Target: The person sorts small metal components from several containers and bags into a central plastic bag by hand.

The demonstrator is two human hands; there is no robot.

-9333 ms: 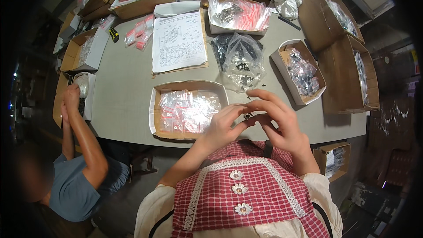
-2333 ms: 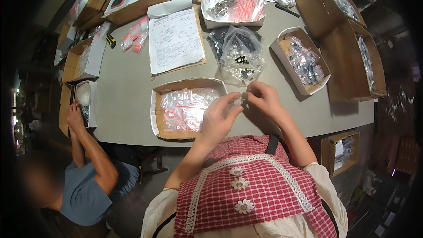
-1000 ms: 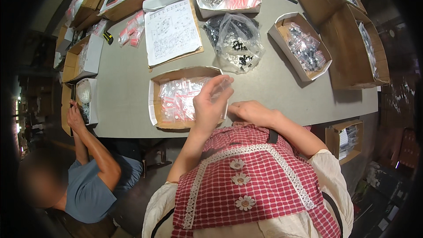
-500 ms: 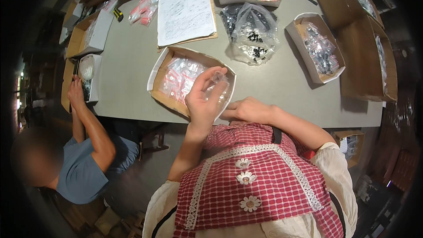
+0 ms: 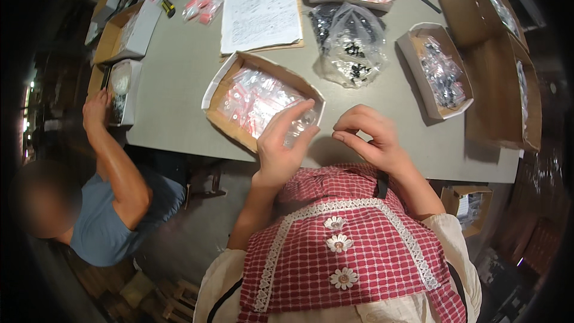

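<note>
An open cardboard box [image 5: 224, 125] holds small clear bags [image 5: 254, 98] with red edges and pale ring-like parts. Over its near right corner is my left hand [image 5: 284, 143], thumb and fingers apart. Clear round plastic pieces [image 5: 306, 121] show in the corner beyond the gap between them. Just right of the box, my right hand [image 5: 373, 137] hovers above the table's near edge. Its thumb and fingertips come together in a pinch; whatever they hold, if anything, is too small to make out.
A paper sheet [image 5: 263, 15] on cardboard lies behind the box. Beside it sits a clear bag of black parts [image 5: 353, 54]. A box of bagged parts [image 5: 412, 45] stands right, near larger cartons [image 5: 490, 84]. At left, a co-worker's hand [image 5: 95, 107] reaches into another box [image 5: 134, 93].
My left hand has lowered toward the box corner, and its fingers no longer pinch the clear piece held up before. My right hand has risen from near my apron and moved right.
</note>
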